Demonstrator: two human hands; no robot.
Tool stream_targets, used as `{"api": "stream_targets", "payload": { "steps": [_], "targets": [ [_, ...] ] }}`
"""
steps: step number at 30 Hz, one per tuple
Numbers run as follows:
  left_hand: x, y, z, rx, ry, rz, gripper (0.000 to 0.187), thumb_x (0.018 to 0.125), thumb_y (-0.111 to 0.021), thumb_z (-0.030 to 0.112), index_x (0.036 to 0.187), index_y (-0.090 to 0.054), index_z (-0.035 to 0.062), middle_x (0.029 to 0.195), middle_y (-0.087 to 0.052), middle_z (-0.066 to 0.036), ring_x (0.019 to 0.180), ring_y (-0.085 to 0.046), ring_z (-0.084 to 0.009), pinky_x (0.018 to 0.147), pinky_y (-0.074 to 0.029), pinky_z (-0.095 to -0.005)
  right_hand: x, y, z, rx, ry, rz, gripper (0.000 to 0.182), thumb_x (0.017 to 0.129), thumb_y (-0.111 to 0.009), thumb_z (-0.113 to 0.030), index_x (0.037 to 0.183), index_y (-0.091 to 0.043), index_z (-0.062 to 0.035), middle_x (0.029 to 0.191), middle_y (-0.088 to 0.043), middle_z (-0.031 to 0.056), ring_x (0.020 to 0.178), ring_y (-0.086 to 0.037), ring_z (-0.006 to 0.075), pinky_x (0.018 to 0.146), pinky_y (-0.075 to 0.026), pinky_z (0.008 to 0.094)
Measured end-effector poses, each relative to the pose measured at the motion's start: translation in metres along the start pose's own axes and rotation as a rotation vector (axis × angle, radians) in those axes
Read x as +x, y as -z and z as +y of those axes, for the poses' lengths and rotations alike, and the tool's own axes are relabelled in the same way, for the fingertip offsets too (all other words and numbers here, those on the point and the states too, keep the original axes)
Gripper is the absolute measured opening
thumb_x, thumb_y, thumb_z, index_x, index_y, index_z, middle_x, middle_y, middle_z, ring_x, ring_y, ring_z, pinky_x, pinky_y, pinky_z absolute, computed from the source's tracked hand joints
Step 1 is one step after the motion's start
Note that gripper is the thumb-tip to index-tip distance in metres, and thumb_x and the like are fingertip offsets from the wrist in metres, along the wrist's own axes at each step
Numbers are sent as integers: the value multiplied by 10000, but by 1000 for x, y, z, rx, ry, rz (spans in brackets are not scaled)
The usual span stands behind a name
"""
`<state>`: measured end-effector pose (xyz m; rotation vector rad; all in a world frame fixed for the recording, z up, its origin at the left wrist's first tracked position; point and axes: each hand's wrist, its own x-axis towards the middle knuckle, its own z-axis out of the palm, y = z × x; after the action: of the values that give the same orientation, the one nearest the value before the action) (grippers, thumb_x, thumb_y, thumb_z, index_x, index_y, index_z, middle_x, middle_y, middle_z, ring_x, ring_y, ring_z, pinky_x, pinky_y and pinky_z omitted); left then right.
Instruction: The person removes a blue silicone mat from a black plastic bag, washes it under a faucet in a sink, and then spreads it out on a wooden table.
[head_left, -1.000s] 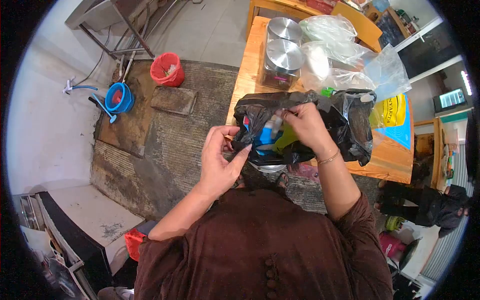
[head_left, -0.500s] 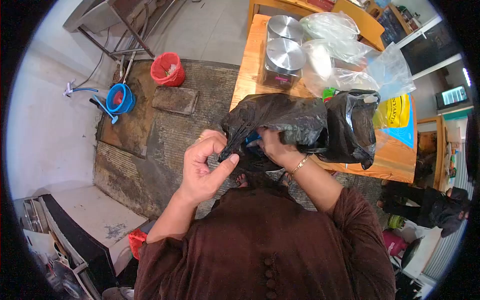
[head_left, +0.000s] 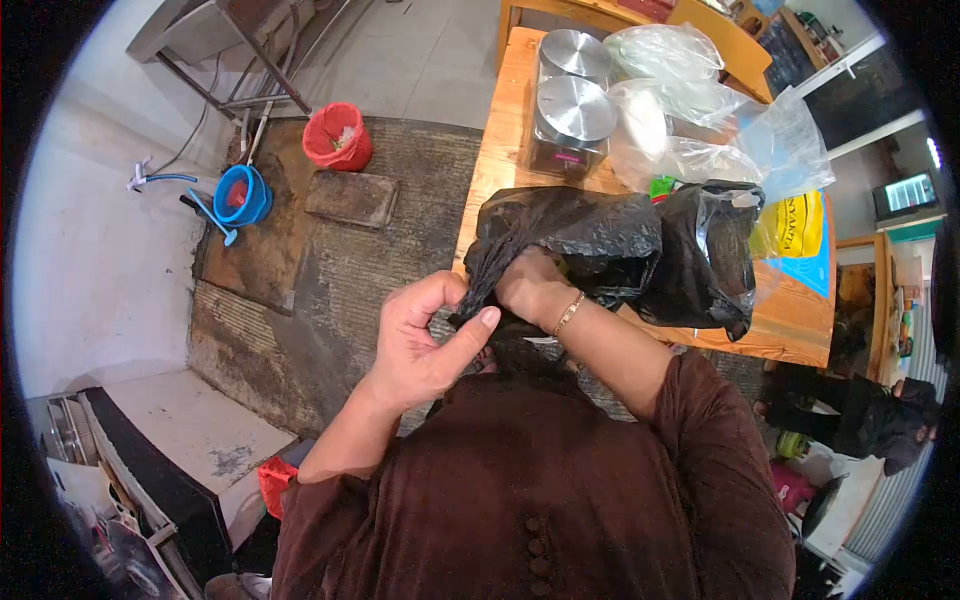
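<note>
A crumpled black plastic bag (head_left: 580, 235) rests at the near edge of a wooden table (head_left: 500, 140). My left hand (head_left: 425, 335) pinches the bag's near rim between thumb and fingers, pulling it toward me. My right hand (head_left: 530, 285) is pushed into the bag's mouth up to the knuckles; its fingers are hidden inside, and a thin bracelet shows at the wrist. A second black bag (head_left: 710, 255) bulges just to the right, touching the first.
Two jars with metal lids (head_left: 570, 105) and clear plastic bags (head_left: 700, 110) stand farther back on the table, a yellow packet (head_left: 790, 225) at right. On the floor left: a red bucket (head_left: 335, 135), a blue bucket (head_left: 238, 195), a flat stone slab (head_left: 348, 198).
The bag's mouth, open with blue and green contents showing a second ago, is now drawn over my right hand. My left hand took hold of the rim and pulled it nearer.
</note>
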<state>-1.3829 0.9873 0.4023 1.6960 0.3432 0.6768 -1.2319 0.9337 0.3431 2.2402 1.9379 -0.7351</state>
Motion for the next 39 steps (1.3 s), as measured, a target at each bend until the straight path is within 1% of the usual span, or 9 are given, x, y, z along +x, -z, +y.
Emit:
{"api": "stream_targets", "payload": {
  "steps": [2, 4, 7, 9, 13, 25, 34, 37, 39],
  "targets": [
    [-1, 0, 3, -16, 42, 16, 194, 775, -624, 22, 668, -464, 50, 612, -513, 9, 547, -494, -40, 495, -383, -203, -4, 9, -5, 242, -285, 0, 280, 821, -420, -166, 938, -649, -52, 1027, -602, 176, 909, -601, 306, 797, -463, 408],
    [-4, 0, -6, -69, 48, 65, 198, 772, -626, 17, 660, -466, 49, 606, -524, 3, 532, -510, -42, 481, -390, -200, 15, -32, 15, 25, -62, 97, 286, 828, -413, -163, 975, -631, -51, 1077, -579, 178, 941, -586, 326, 819, -451, 426],
    [-6, 1, 1, -30, 61, 60, 201, 771, -630, 19, 657, -467, 46, 603, -528, 3, 530, -509, -43, 482, -391, -202, 19, -31, 10, -204, 13, -181, 303, 838, -401, -159, 1033, -605, -50, 1107, -559, 190, 978, -560, 347, 841, -439, 427],
    [-8, 4, 6, -23, 76, 54, 202, 769, -635, 22, 656, -469, 46, 599, -523, 2, 534, -502, -45, 490, -386, -202, 15, -30, 12, 380, -258, -2, 320, 840, -389, -138, 1068, -582, -25, 1119, -552, 196, 987, -553, 349, 855, -434, 413],
    [-11, 11, -4, 9, 18, 50, 200, 760, -649, 30, 659, -477, 48, 584, -507, -4, 540, -477, -51, 502, -368, -207, 10, -15, 4, 499, -187, 248, 276, 779, -475, -187, 957, -626, -39, 1006, -599, 208, 962, -564, 342, 824, -431, 372],
    [-14, 9, 5, 29, 77, 56, 208, 780, -654, 84, 662, -485, 52, 577, -506, 14, 499, -471, -30, 441, -371, -210, -4, 18, -5, 450, -469, -92, 375, 752, -495, -209, 1026, -586, 31, 1064, -557, 267, 1029, -534, 364, 878, -413, 381],
    [-12, 11, -16, -19, 41, 111, 136, 801, -623, 89, 732, -512, 48, 703, -535, 5, 664, -472, -53, 625, -411, -227, 11, 16, -4, 380, -424, -19, 350, 706, -512, -192, 947, -610, 43, 986, -585, 267, 953, -564, 378, 851, -436, 394],
    [-3, 1, -10, -304, 54, 341, 76, 828, -569, 95, 860, -540, 32, 789, -540, -15, 736, -475, -68, 688, -408, -232, 65, -76, 63, -31, 116, 373, 191, 652, -505, -80, 754, -644, 5, 819, -614, 216, 800, -577, 381, 751, -455, 426],
    [-1, 6, -38, -405, 123, 413, 144, 855, -517, 107, 967, -522, 17, 878, -546, -26, 796, -483, -91, 734, -409, -249, 41, -40, 46, -119, 115, 335, 195, 703, -479, -80, 813, -623, -11, 863, -604, 224, 820, -586, 364, 740, -469, 428]
  ]
}}
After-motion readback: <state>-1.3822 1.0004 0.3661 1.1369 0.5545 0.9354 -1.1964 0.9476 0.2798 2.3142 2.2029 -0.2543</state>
